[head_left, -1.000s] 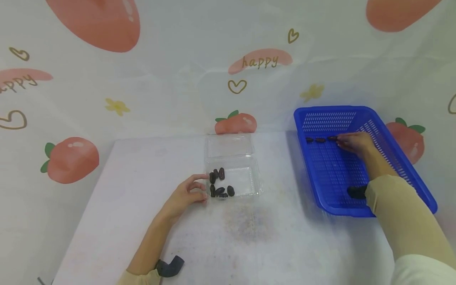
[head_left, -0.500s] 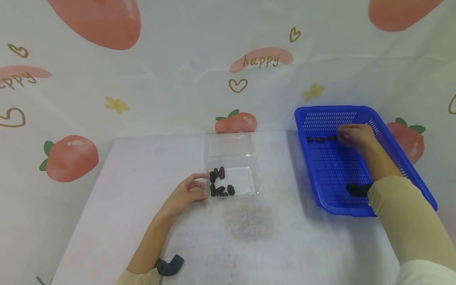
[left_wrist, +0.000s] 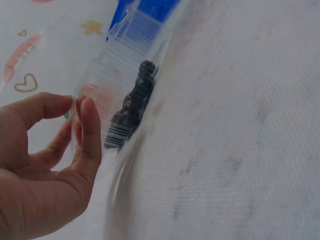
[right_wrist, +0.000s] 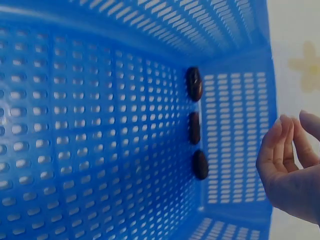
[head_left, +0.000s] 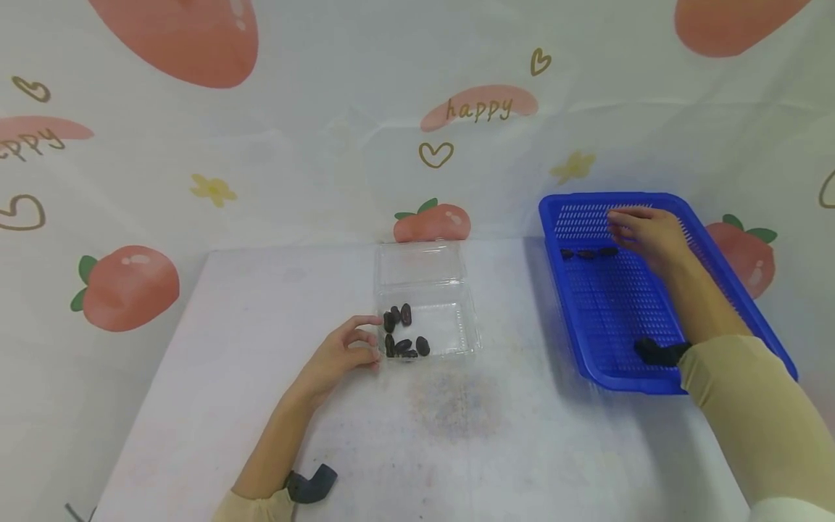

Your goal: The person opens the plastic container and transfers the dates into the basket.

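My left hand (head_left: 338,360) grips the left side of a clear plastic clamshell box (head_left: 450,330), whose lid stands open at the back. In the left wrist view, its bent fingers (left_wrist: 89,132) are right at the box's edge. Several dark dates (head_left: 422,346) lie in the box's left half. My right hand (head_left: 646,230) hovers over the far end of a blue plastic basket (head_left: 590,366), loosely bent and holding nothing. Just below it, 3 dates (right_wrist: 200,164) sit in a row along the basket's far wall, slightly apart from each other.
A white cloth-covered table (head_left: 522,449) carries both the box and the basket, with a stained patch in front of the box. Behind stands a white backdrop (head_left: 313,145) printed with fruit and hearts. Dark wrist mounts (head_left: 313,484) stick out from both wrists.
My right hand has let go of the third date at the end of the row and lifted up and away toward the basket's far rim. The left hand has stayed at the box.
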Motion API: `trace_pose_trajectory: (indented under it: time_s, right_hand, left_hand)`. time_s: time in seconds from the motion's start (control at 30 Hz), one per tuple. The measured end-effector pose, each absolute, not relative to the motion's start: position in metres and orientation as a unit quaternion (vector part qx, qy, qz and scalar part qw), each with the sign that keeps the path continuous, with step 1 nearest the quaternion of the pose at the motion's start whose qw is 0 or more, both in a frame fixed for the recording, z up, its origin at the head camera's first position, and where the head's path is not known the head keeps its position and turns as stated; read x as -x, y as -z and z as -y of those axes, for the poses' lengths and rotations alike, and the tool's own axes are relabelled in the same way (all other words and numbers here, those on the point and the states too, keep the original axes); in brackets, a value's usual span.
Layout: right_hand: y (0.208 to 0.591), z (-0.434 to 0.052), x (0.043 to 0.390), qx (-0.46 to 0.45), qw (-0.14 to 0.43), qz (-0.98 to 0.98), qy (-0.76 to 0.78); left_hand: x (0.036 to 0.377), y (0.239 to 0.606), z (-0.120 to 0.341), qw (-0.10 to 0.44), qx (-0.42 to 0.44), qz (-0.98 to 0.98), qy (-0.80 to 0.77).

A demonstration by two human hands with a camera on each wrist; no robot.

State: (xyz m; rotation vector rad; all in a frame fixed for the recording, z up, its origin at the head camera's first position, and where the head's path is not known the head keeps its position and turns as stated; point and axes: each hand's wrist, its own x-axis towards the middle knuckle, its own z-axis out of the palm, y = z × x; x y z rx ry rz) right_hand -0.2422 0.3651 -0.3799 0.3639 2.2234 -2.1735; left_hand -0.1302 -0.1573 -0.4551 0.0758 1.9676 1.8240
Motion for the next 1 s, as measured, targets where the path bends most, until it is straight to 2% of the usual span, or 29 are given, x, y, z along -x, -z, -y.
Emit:
trace_pose_trajectory:
  time_s: [0.57, 1.0]
  right_hand:
    - [0.336, -0.304, 0.221, -0.024, 0.044, -0.738, 0.673]
    - [0.327, -0.254, 0.205, 0.036, 0.076, -0.775, 0.626]
  left_hand:
    - [0.131, 0.456, 0.154, 0.22, -0.019, -0.729, -0.648]
    - [0.128, 0.45, 0.151, 0.215, -0.016, -0.732, -0.646]
